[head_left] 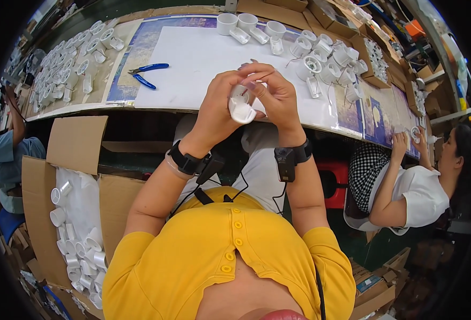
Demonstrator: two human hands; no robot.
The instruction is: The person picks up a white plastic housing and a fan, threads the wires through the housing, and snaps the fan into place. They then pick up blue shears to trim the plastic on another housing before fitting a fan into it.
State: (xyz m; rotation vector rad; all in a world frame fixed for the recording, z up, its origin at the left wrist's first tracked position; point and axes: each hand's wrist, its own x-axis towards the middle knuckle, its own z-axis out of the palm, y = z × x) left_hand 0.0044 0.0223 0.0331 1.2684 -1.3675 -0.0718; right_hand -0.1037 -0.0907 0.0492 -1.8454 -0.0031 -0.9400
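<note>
Both hands meet over the table's near edge around a white plastic cup-shaped housing (241, 111). My left hand (220, 96) wraps round its left side. My right hand (279, 98) reaches over its top and right, with thumb and fingers bent at the rim. A small reddish bit, perhaps a wire, shows at the opening; the fingers hide much of the inside. Blue-handled pliers (149, 73) lie apart from my hands, on the left side of the white sheet (185, 53).
Similar white housings stand in groups on the table, at the far left (70, 74), back and right. An open cardboard box (35, 208) of white cups is at my lower left. A co-worker (411, 197) sits at the right holding a white piece; another person (11, 144) is at far left.
</note>
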